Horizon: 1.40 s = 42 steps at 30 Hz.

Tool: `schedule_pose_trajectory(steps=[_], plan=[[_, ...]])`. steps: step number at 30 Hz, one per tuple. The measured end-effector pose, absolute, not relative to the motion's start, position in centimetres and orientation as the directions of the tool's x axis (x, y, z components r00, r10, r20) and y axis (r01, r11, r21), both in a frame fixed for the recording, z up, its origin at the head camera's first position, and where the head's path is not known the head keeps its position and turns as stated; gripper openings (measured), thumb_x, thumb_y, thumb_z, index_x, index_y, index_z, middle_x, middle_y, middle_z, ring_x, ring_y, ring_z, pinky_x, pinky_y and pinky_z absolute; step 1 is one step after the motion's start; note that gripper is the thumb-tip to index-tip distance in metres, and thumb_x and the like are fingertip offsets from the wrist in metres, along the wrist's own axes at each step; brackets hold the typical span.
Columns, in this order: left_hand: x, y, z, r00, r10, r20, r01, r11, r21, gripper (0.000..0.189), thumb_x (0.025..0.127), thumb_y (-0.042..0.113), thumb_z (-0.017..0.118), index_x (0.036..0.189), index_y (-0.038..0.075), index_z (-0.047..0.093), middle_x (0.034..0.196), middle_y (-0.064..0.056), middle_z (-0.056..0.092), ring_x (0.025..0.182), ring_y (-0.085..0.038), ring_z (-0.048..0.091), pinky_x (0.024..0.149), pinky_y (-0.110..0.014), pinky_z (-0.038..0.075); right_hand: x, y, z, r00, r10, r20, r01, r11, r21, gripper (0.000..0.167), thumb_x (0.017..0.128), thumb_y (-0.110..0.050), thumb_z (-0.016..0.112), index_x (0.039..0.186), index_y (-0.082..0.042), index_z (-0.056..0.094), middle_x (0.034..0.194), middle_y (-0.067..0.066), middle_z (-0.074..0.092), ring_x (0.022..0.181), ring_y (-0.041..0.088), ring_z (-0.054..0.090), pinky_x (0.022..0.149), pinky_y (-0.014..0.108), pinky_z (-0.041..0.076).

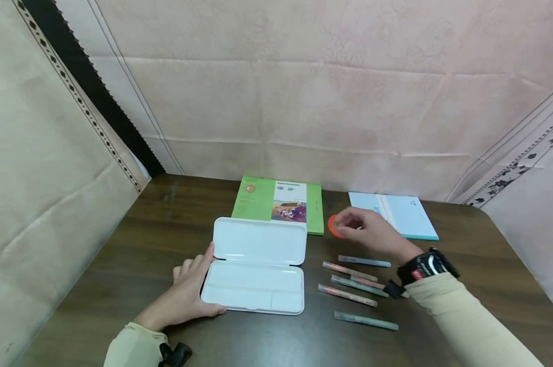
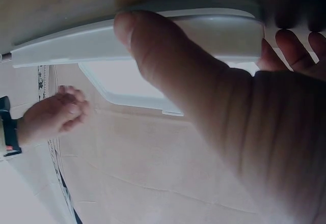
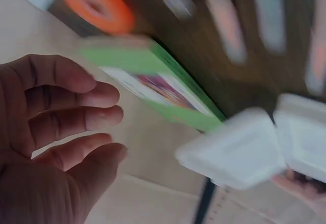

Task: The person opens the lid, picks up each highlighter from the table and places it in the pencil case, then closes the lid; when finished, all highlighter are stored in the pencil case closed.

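Note:
A white pencil case (image 1: 252,286) lies on the table with its lid (image 1: 260,240) folded back; no contents show in it. My left hand (image 1: 194,288) holds its left side, thumb along the front wall and fingers reaching toward the hinge. In the left wrist view, the thumb (image 2: 163,51) presses the white wall. My right hand (image 1: 366,228) hovers over a round orange thing (image 3: 97,5) with a hole in its middle, like a tape roll. Its fingers (image 3: 76,124) are loosely bent with nothing between them in the right wrist view. Several pens (image 1: 347,295) lie right of the case.
Behind the case lies a green book (image 1: 253,201), partly covered by the lid. A light blue book (image 1: 416,216) lies at the back right, beyond the right hand. Patterned cloth (image 1: 276,102) hangs along the table's back and sides. The dark wooden table (image 1: 134,265) extends left.

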State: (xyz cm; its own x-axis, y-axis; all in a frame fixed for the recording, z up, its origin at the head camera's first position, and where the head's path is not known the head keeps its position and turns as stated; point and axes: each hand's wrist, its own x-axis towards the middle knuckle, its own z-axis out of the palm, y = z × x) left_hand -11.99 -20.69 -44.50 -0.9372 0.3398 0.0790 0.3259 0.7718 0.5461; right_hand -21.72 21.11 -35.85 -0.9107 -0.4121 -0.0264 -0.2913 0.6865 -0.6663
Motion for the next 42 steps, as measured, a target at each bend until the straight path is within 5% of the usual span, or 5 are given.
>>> schedule_pose_trajectory(steps=[13,42], plan=[[-12.1,-21.4,-44.1,-0.941,0.332,0.062,0.314,0.794,0.521,0.132,0.064,0.056,0.085,0.159,0.006,0.008,0.139,-0.011,0.047,0.106,-0.025,0.038,0.083,-0.041,0.021,-17.6,30.9,-39.9,-0.949,-0.312,-0.043,-0.250,0.831,-0.498,0.012,0.092,-0.018,0.069,0.102,-0.012,0.067,0.085,-0.004,0.064,0.071,0.004,0.054,0.062,0.024,0.044],[-12.2,-20.7,-44.8,-0.943,0.326,0.070,0.313,0.793,0.522,0.134,0.063,0.062,0.084,0.159,0.007,0.007,0.137,-0.010,0.049,0.103,-0.022,0.039,0.082,-0.040,0.022,-17.4,30.2,-39.9,-0.952,-0.306,0.011,-0.262,0.796,-0.546,0.005,0.094,-0.016,0.066,0.095,-0.017,0.062,0.077,-0.004,0.055,0.067,0.006,0.048,0.059,0.024,0.041]])
